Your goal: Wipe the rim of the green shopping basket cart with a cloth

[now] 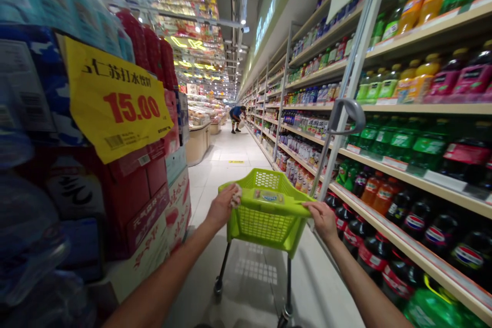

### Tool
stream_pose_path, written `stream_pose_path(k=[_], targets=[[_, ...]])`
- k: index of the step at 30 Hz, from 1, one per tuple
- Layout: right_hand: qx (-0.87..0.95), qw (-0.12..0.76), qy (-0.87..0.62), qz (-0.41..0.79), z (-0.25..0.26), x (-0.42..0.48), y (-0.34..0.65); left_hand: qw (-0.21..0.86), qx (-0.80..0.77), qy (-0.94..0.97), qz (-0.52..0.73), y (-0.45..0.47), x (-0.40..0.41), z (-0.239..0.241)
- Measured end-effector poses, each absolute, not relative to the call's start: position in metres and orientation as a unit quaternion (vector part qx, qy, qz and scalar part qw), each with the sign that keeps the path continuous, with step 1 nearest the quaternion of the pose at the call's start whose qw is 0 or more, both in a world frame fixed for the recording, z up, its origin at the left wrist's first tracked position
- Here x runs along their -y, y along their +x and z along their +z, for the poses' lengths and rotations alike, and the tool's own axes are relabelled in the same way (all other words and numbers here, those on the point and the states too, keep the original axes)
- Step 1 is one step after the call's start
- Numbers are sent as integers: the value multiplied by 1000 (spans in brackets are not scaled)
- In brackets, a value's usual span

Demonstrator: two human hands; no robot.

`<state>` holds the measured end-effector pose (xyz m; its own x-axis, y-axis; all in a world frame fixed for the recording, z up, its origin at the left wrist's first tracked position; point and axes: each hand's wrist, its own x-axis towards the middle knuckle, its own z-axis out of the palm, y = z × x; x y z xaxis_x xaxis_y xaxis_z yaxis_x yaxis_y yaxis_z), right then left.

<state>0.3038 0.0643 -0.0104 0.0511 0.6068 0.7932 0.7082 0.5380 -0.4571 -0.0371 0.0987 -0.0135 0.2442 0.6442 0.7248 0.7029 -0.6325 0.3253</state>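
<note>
One yellow price sign (121, 105) is being displayed beside one aisle (215, 159), whose stretch ahead is seemingly being left to cover. By the fingers of the left hand (223, 206), one crumpled tissue (236, 196) is being pinched against one green shopping cart (267, 226), standing mid-aisle; its handle (294, 206) is already being gripped by the curled fingers of the right hand (323, 219), near drink shelves (407, 108).

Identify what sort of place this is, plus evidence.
Almost certainly a supermarket, in the drinks aisle: shelves of bottled drinks line the right side, a yellow price sign reads 15.00 on the left, and a green shopping cart is straight ahead.
</note>
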Motion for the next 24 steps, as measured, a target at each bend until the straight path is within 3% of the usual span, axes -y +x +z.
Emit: stream_pose_path(k=[6, 10, 14, 17, 22, 24], targets=[[674, 518, -527, 12, 10, -58, 287, -48, 308, -815, -489, 44, -82, -3], [656, 594, -437, 161, 30, -52, 223, -120, 352, -737, -565, 81, -79, 12], [612, 658, -354, 260, 32, -60, 180, -88, 346, -800, -483, 86, -75, 23], [641, 647, -385, 153, 23, -68, 180, -8, 398, -845, -357, 59, -76, 29], [782, 417, -455, -83, 10, -72, 191, 52, 496, -843, -201, 24, -82, 33], [792, 380, -463, -118, 7, -70, 214, 61, 493, -847, -188, 20, -84, 32]])
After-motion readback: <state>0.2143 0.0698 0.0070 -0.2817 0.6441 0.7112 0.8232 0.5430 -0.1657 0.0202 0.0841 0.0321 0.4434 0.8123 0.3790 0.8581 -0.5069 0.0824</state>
